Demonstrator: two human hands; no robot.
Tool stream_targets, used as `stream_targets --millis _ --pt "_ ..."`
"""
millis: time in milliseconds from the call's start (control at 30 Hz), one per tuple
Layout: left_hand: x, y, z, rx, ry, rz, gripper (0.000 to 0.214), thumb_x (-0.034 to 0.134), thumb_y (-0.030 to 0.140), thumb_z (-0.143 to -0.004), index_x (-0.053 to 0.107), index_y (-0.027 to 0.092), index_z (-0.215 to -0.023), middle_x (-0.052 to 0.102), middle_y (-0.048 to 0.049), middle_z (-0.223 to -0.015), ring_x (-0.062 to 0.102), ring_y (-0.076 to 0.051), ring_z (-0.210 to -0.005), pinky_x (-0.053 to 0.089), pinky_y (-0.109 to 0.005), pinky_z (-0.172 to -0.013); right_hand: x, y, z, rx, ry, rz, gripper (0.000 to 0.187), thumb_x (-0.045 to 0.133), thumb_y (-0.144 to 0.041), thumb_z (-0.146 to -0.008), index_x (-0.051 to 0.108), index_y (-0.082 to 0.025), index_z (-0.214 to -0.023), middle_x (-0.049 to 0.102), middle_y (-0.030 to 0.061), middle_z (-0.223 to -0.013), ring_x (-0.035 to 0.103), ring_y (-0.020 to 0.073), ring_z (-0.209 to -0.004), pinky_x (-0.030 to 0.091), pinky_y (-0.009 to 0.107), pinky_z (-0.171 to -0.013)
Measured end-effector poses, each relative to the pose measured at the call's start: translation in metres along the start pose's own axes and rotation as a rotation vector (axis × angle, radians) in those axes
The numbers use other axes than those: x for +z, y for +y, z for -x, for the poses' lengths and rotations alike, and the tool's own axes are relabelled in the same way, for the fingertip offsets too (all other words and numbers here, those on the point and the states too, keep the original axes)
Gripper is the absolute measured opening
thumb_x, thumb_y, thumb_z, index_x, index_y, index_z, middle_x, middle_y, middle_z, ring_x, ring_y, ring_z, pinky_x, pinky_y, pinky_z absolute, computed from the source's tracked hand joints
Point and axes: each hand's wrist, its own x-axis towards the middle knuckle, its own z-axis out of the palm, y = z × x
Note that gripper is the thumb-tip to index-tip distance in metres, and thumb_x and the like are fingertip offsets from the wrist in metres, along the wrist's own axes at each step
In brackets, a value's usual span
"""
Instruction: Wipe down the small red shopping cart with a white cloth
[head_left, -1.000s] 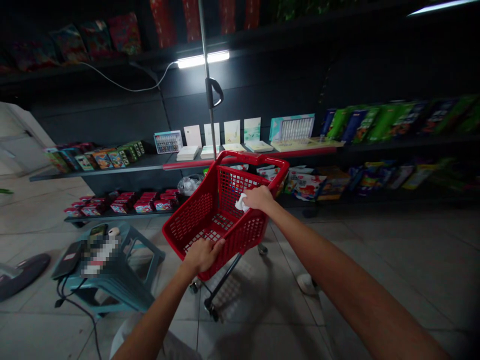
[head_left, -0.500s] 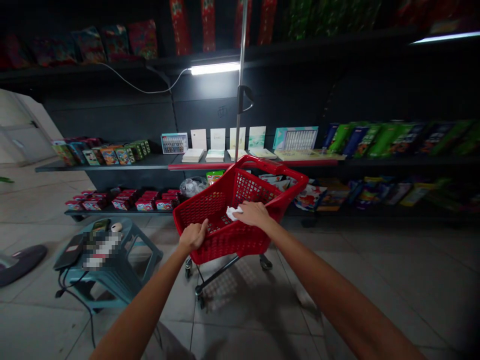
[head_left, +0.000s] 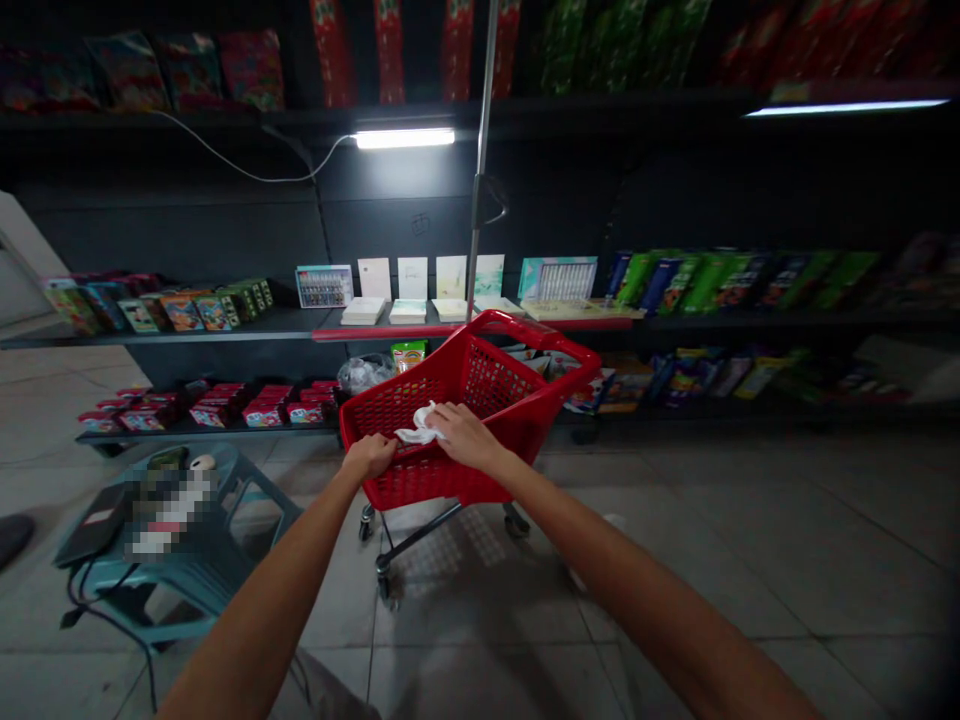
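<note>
A red plastic shopping cart (head_left: 409,485) stands on grey casters in front of me, its handle end toward the right. My left hand (head_left: 370,457) is closed over the near rim of the basket. A crumpled white tissue (head_left: 421,425) sticks out from the fingers of my right hand (head_left: 463,437), which is shut on it. That hand rests at the near rim, with the tissue against the inner side of the wall. One end of the tissue reaches close to my left fingertips. A metal pole (head_left: 480,180) rises behind the basket; its lower end is hidden.
At left, a blue-grey plastic stool (head_left: 232,540) carries a dark device (head_left: 97,520), cables and a blurred-out item. Behind the cart, dark shelves (head_left: 277,322) hold boxes, notebooks (head_left: 365,310) and snack bags (head_left: 705,280). A lit tube lamp (head_left: 405,138) hangs under the upper shelf.
My right hand has moved left along the basket's near side with the tissue, closer to my left hand. More of the tissue now shows. The camera view has turned slightly right.
</note>
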Motion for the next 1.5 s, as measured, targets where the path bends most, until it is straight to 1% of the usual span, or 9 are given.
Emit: stream_targets --millis 200,333,500,633,967,1100,1200,1300,1500 --pt "0.007 -0.004 -0.016 -0.029 -0.023 0.071 0.056 0.027 0.049 -0.099 0.078 0.025 -0.105 0.075 -0.0104 -0.119 0.070 -0.028 -0.111 0.051 -0.033 -0.089 -0.017 0.098 0.049 0.121 0.224 0.126 0.051 0.061 -0.019 -0.089 0.056 -0.018 -0.140 0.061 0.0142 -0.127 0.053 0.0290 -0.114 0.041 0.041 -0.100" --pt "0.010 -0.003 -0.021 -0.038 -0.022 0.094 0.055 0.030 0.050 -0.097 0.078 0.024 -0.105 0.075 -0.0104 -0.119 0.070 -0.027 -0.111 0.051 -0.032 -0.090 -0.010 0.115 0.058 0.216 0.327 0.152 0.043 0.061 -0.017 -0.086 0.062 -0.015 -0.129 0.061 0.0148 -0.127 0.051 0.0301 -0.116 0.040 0.042 -0.100" --pt "0.009 0.000 -0.018 -0.049 0.000 0.102 0.052 0.032 0.046 -0.096 0.078 0.023 -0.103 0.076 -0.0115 -0.116 0.070 -0.028 -0.109 0.051 -0.032 -0.088 0.019 0.076 0.049 0.434 0.571 0.105 0.028 0.052 -0.011 -0.088 0.064 -0.015 -0.113 0.063 0.0154 -0.123 0.050 0.0296 -0.119 0.036 0.045 -0.105" --pt "0.007 0.001 -0.011 -0.048 0.017 0.095 0.049 0.035 0.044 -0.094 0.079 0.023 -0.099 0.077 -0.0112 -0.111 0.072 -0.027 -0.104 0.052 -0.032 -0.086 0.032 0.045 0.046 0.449 0.681 0.012 0.027 0.047 -0.009 -0.089 0.063 -0.017 -0.109 0.063 0.0131 -0.124 0.051 0.0269 -0.121 0.036 0.042 -0.108" --pt "0.006 0.007 -0.002 -0.077 0.109 0.093 0.051 0.034 0.042 -0.095 0.080 0.021 -0.102 0.077 -0.0155 -0.110 0.071 -0.029 -0.107 0.051 -0.032 -0.087 0.074 -0.079 0.011 0.331 0.595 -0.193 0.019 0.053 -0.017 -0.091 0.067 -0.019 -0.103 0.065 0.0102 -0.121 0.049 0.0278 -0.125 0.029 0.048 -0.117" --pt "0.004 0.005 -0.002 -0.054 0.091 0.102 0.049 0.036 0.043 -0.095 0.080 0.023 -0.095 0.078 -0.0129 -0.107 0.072 -0.028 -0.104 0.051 -0.030 -0.085 0.081 -0.097 -0.001 0.303 0.593 -0.238 0.025 0.048 -0.016 -0.097 0.068 -0.019 -0.111 0.067 0.0094 -0.119 0.050 0.0254 -0.123 0.032 0.043 -0.116" --pt "0.004 0.003 -0.003 -0.044 0.087 0.099 0.047 0.037 0.043 -0.095 0.080 0.023 -0.092 0.078 -0.0121 -0.107 0.072 -0.028 -0.103 0.051 -0.030 -0.083 0.074 -0.078 0.007 0.127 0.525 -0.196 0.034 0.046 -0.017 -0.100 0.063 -0.019 -0.130 0.065 0.0098 -0.129 0.050 0.0244 -0.127 0.034 0.040 -0.115" --pt "0.005 0.002 -0.004 -0.037 0.090 0.094 0.047 0.037 0.041 -0.094 0.080 0.023 -0.094 0.078 -0.0121 -0.108 0.072 -0.028 -0.103 0.051 -0.030 -0.084 0.060 -0.039 0.024 -0.020 0.410 -0.103 0.046 0.044 -0.016 -0.100 0.053 -0.017 -0.145 0.062 0.0122 -0.135 0.051 0.0245 -0.127 0.037 0.039 -0.113" --pt "0.006 0.003 -0.008 -0.020 0.073 0.094 0.047 0.037 0.041 -0.094 0.081 0.024 -0.093 0.078 -0.0103 -0.103 0.072 -0.027 -0.100 0.051 -0.030 -0.083 0.024 0.037 0.069 0.166 0.397 0.034 0.059 0.041 -0.010 -0.094 0.044 -0.014 -0.153 0.060 0.0172 -0.129 0.050 0.0295 -0.122 0.038 0.045 -0.110"
